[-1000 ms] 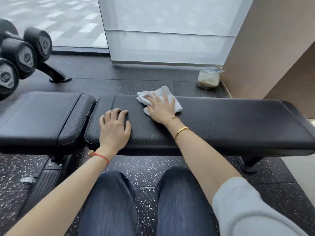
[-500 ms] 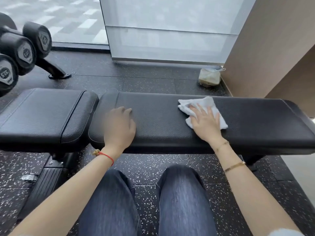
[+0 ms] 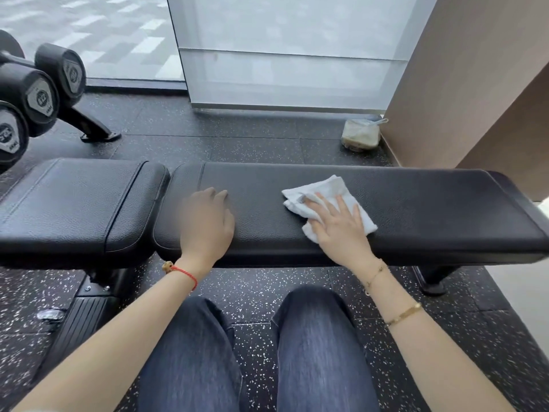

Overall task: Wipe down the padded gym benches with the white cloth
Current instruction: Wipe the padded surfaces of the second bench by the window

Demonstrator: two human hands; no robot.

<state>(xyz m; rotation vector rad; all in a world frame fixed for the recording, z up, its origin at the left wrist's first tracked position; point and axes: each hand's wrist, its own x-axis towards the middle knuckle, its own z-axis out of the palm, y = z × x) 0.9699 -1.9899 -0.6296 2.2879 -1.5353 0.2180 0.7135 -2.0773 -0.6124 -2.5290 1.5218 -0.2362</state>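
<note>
Grip, right: right hand (image 3: 338, 230) lies flat with fingers spread and straight on the crumpled white terry cloth (image 3: 328, 205), pressing it down rather than clutching it.
Grip, left: left hand (image 3: 206, 226) rests palm-down on the pad and holds nothing; it is blurred, so the fingertips are hard to read.
Cloth position: on top of the long black padded leatherette bench pad (image 3: 416, 209), about mid-length, nearer the far edge than the near one.
Second pad: shorter black padded seat section (image 3: 74, 200) sits just beside the long pad's left end, a narrow gap between them, with no cloth or hand on it.
Progress: mid-wipe on the long pad, by my judgement; no sheen or streak shows which parts are already clean.
Left to do: likely the pad's right end, its edges, and the shorter seat section.
Surroundings: black dumbbells on a rack (image 3: 35, 93) at far left; a small lidded plastic container (image 3: 361, 135) on the speckled black rubber floor (image 3: 252, 144) by the wall.
</note>
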